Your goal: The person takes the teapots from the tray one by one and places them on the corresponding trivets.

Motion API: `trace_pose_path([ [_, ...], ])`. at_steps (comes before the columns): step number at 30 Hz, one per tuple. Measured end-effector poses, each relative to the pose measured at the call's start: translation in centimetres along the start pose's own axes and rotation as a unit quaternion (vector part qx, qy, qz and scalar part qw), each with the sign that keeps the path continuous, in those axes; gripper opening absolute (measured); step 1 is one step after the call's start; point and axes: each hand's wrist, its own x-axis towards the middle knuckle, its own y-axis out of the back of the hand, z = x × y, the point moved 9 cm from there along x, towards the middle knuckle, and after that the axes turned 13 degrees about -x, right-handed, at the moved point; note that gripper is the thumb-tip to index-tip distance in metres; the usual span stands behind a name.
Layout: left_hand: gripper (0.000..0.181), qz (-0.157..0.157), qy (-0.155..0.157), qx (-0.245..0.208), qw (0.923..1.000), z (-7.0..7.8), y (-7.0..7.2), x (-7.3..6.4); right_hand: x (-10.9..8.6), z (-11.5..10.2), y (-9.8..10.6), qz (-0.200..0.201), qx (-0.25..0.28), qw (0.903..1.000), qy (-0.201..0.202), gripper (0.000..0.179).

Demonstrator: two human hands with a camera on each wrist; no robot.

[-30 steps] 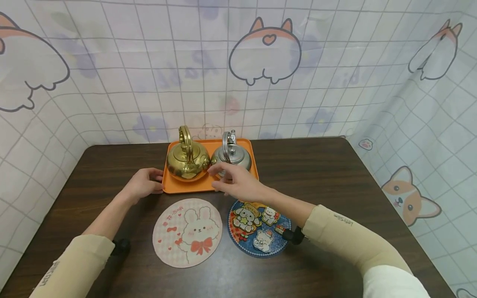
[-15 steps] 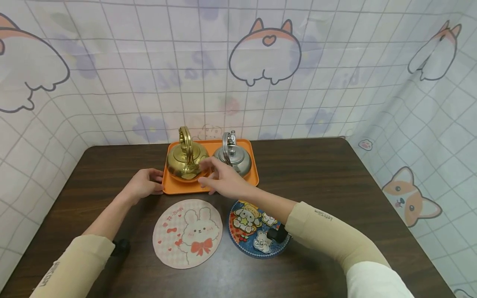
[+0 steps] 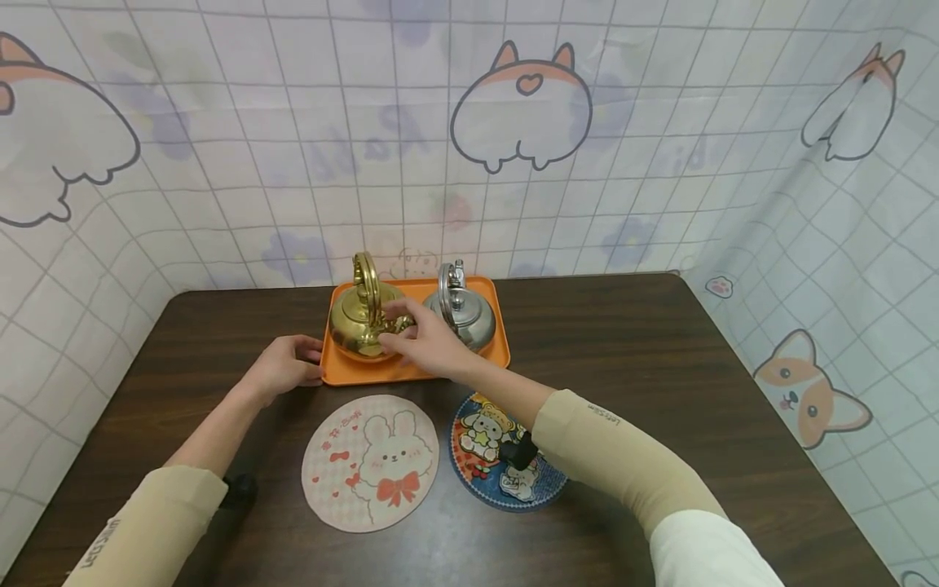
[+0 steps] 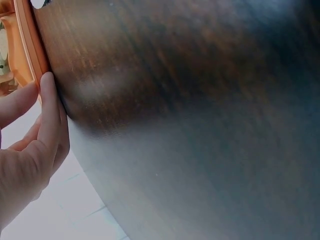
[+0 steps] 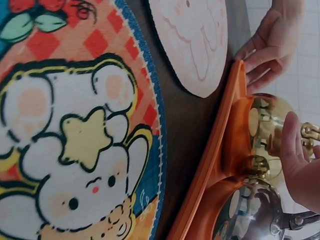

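An orange tray [image 3: 352,373] at the back of the table carries two small kettles. On its left is a shiny gold kettle [image 3: 348,323] with its tall handle upright; to the right stands a silver kettle [image 3: 478,319]. My left hand [image 3: 282,365] holds the tray's left edge, thumb and fingertips at the rim in the left wrist view. My right hand [image 3: 431,338] reaches across the tray, its thumb and fingers spread at the gold kettle's right side near the handle. It overlaps part of both kettles in the head view.
A round pink mat [image 3: 337,489] with a rabbit drawing lies in front of the tray. Beside it, under the right forearm, is a round blue mat [image 3: 469,477] with cartoon animals. A tile-patterned cloth [image 3: 645,179] hangs behind the dark wooden table [image 3: 616,350].
My right hand has moved left, from in front of the silver kettle to the gold kettle's side near its handle. My left hand has stayed at the tray's edge.
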Motion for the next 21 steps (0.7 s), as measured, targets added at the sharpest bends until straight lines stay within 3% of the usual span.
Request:
trace_pose_path([
  [4, 0.054, 0.002, -0.001, 0.001, 1.0, 0.1, 0.0, -0.1, 0.4, -0.2, -0.3, 0.0, 0.007, 0.9999, 0.007, 0.051],
  [21, 0.054, 0.015, -0.003, 0.007, 0.9999, 0.0, 0.0, 0.0, 1.8, 0.5, -1.8, -0.027, 0.106, 0.9936, -0.029, 0.041],
])
